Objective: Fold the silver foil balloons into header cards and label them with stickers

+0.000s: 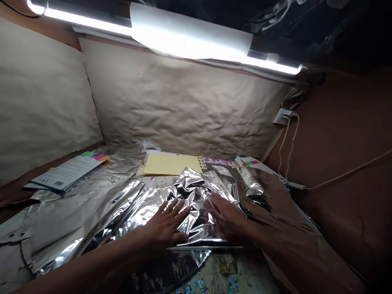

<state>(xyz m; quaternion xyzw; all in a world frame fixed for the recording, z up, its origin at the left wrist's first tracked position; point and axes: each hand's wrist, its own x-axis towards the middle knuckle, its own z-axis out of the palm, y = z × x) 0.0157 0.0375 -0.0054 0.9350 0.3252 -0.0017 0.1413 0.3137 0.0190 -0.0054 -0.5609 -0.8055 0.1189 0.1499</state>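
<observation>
A crinkled sheet of shiny silver foil (193, 204) lies on the table in front of me, peaked into folds toward the back. My left hand (168, 218) rests flat on its left part, fingers spread and pointing away from me. On the right part, my right hand (223, 214) lies with its palm down and fingers stretched out, angled inward. Neither hand is wrapped around anything. A straight edge shows along the near side of the foil. Whatever lies beneath the foil is hidden.
More silver sheeting (101, 212) spreads to the left. Behind the foil is a yellow sheet (171, 164). Printed booklets (69, 173) lie at the far left. A white cable (346, 173) runs along the right wall from a socket (283, 116). A tube light (190, 38) hangs overhead.
</observation>
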